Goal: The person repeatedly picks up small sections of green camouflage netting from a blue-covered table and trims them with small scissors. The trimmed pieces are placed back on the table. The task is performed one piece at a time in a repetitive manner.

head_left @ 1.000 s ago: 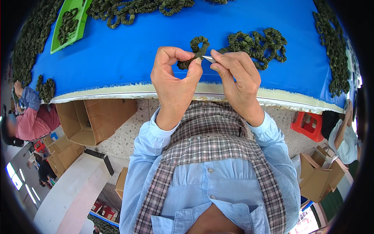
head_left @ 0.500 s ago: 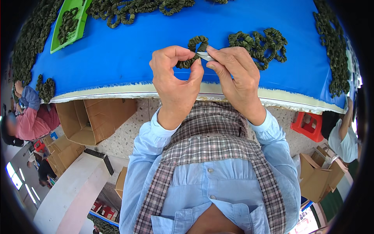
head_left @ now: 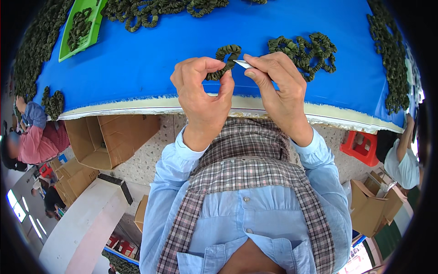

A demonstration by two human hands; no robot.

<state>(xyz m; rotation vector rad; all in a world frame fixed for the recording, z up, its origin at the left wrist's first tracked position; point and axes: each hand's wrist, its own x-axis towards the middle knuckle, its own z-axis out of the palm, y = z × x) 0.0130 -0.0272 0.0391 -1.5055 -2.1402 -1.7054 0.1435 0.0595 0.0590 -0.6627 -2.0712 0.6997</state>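
Note:
A dark green fabric scrunchie (head_left: 229,48) is pinched between the thumb and fingers of my left hand (head_left: 204,93), just above the near part of the blue table. My right hand (head_left: 283,86) grips a small pointed silver tool (head_left: 243,64) between thumb and forefinger. Its tip points left, at the right side of the scrunchie. The rest of the tool is hidden in the hand, so I cannot tell whether it is snips or tweezers. Just beyond my right hand lies a small group of scrunchies (head_left: 315,48).
Blue sheeting (head_left: 150,64) covers the table up to its frayed near edge. More scrunchies (head_left: 155,9) lie at the far side, with heaps left and right. A green basket (head_left: 64,52) holds some. Cardboard boxes (head_left: 127,137) and a red stool (head_left: 360,148) stand below; people sit at both sides.
My hands have drawn slightly apart. The silver tool's tip has moved back from the scrunchie's middle to its right side, and the left hand has shifted a little left with the scrunchie.

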